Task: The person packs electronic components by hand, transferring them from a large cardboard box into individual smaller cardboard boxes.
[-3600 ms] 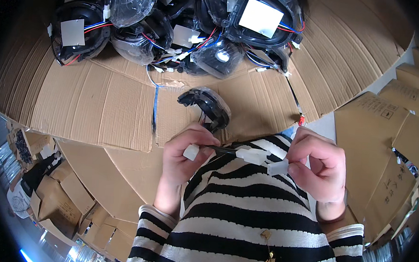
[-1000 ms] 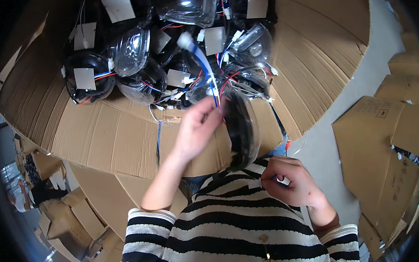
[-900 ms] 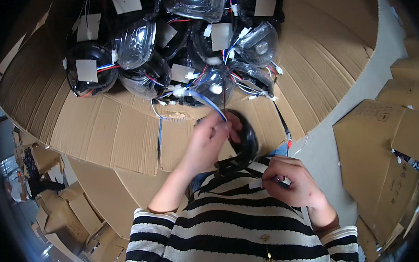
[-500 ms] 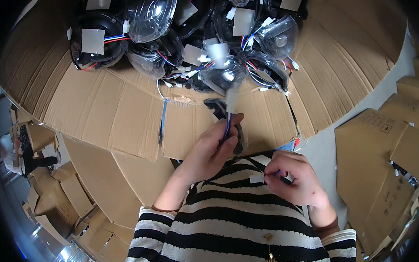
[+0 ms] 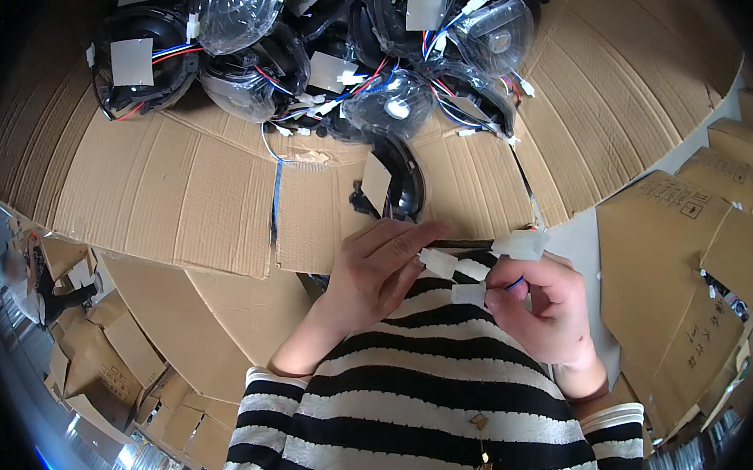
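My left hand (image 5: 370, 273) is closed, its fingers round wires that end in a white connector (image 5: 438, 263). A dark cable runs from beside its fingertips to a larger whitish connector (image 5: 520, 244) just above my right hand. My right hand (image 5: 544, 310) pinches a small white connector (image 5: 469, 293) with a short blue wire (image 5: 516, 283) at its fingertips. The two smaller connectors are close together but seem apart. Just beyond my left hand, a curved black lamp housing (image 5: 408, 181) with a pale square sticker (image 5: 376, 178) rests against the cardboard; its lower part is hidden.
Headlamps with clear lenses (image 5: 391, 103), loose wires and white plugs are piled at the far side on a cardboard surface (image 5: 181, 189). Cardboard boxes (image 5: 650, 269) stand on the right, others (image 5: 97, 356) at lower left. Another person (image 5: 28, 287) is at the far left.
My left hand has turned, and the connector and cable that pointed away now point right. My right hand has moved up slightly, bringing the connectors close. The black housing now shows more clearly.
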The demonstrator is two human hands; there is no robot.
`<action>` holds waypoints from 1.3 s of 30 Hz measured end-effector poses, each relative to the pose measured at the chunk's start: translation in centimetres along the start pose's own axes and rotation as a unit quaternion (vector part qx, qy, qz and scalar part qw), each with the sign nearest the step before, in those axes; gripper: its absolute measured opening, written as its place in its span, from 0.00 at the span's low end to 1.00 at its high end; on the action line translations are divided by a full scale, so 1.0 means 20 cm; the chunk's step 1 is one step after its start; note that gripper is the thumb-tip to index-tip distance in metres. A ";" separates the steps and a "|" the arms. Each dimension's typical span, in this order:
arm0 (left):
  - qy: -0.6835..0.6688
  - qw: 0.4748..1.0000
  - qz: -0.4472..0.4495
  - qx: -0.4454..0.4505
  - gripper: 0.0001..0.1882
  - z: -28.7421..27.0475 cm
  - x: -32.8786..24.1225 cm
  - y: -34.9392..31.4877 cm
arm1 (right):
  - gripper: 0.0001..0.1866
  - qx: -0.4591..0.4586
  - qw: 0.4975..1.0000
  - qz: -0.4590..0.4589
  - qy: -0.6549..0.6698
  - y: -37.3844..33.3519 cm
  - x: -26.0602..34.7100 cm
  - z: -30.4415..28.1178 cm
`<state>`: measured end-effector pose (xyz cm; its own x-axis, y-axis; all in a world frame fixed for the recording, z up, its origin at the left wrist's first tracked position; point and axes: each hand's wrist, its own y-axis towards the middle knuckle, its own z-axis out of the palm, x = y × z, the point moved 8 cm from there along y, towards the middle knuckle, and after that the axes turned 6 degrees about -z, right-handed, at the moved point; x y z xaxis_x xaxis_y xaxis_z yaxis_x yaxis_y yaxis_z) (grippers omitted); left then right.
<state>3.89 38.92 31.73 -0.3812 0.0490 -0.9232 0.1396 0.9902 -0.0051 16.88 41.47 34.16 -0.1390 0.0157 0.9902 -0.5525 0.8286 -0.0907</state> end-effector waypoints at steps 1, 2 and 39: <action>-0.002 1.000 -0.001 0.002 0.23 0.00 0.01 0.00 | 0.06 -0.014 1.000 -0.001 -0.002 0.00 0.00 -0.01; 0.019 1.000 0.013 -0.002 0.23 0.00 0.00 0.00 | 0.06 -0.016 1.000 0.002 -0.003 -0.01 0.00 -0.01; -0.161 0.982 -0.080 0.049 0.13 -0.02 0.13 -0.07 | 0.05 0.007 1.000 0.004 0.007 0.00 0.07 -0.08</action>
<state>2.35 37.73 29.52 -0.0979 -0.1656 -0.9813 0.1947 0.9638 -0.1820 17.95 42.46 35.65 -0.1317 0.0299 0.9908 -0.5623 0.8209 -0.0995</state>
